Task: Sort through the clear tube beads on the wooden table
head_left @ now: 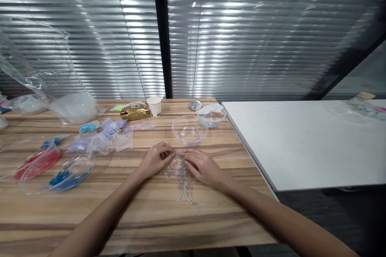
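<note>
left hand (157,159) and right hand (204,167) nearly meet, fingers curled, at frame centre; blur hides whether either pinches anything. small tube-like pieces (180,172) lie scattered on the desk (144,217) just below, so handling them looks unfinished.

Striped pieces (181,171), brown-grained table (144,217), gold packet (135,112)

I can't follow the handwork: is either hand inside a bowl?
No, the left hand and right hand are at small scattered pieces on the wooden table.
</note>
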`<action>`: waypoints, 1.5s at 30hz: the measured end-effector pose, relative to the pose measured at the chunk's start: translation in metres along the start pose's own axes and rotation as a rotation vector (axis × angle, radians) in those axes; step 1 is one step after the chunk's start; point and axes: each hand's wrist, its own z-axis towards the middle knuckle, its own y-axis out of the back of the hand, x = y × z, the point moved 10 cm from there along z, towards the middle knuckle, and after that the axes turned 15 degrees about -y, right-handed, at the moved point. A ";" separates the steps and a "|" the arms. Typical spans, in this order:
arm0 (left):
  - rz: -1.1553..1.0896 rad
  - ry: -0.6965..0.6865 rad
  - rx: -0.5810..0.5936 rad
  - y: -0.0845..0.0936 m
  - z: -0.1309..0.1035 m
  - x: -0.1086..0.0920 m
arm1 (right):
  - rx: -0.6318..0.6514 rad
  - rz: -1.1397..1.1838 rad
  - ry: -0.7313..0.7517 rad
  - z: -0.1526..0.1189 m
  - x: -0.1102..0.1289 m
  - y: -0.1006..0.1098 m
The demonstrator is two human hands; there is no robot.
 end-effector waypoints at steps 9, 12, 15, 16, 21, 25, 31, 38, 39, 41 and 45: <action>-0.006 0.014 -0.012 -0.002 -0.005 -0.001 | -0.084 0.049 0.034 -0.007 -0.001 0.007; -0.003 0.012 0.000 -0.005 -0.006 0.000 | -0.078 0.061 0.039 -0.006 -0.002 0.007; -0.001 0.017 -0.001 -0.006 -0.007 0.001 | -0.073 0.079 0.052 -0.008 -0.002 0.006; -0.003 0.018 -0.001 -0.007 -0.007 0.001 | -0.073 0.082 0.054 -0.008 -0.002 0.006; -0.026 0.027 -0.007 -0.008 -0.006 0.001 | -0.050 0.077 0.049 -0.008 -0.005 0.003; -0.054 0.027 0.001 -0.008 -0.005 0.000 | -0.060 0.059 0.050 -0.007 -0.009 0.004; -0.126 -0.009 0.076 -0.008 -0.003 -0.007 | -0.137 0.013 0.034 -0.010 -0.018 0.011; -0.142 -0.002 0.126 -0.003 -0.005 -0.009 | -0.170 -0.003 0.001 -0.010 -0.020 0.020; -0.126 0.008 0.109 -0.001 -0.006 -0.007 | -0.176 -0.002 0.004 -0.010 -0.019 0.022; -0.088 0.027 0.068 0.002 -0.007 -0.003 | -0.172 0.019 0.005 -0.008 -0.017 0.022; -0.045 0.017 0.038 -0.001 -0.006 0.001 | -0.122 0.053 -0.018 -0.004 -0.019 0.016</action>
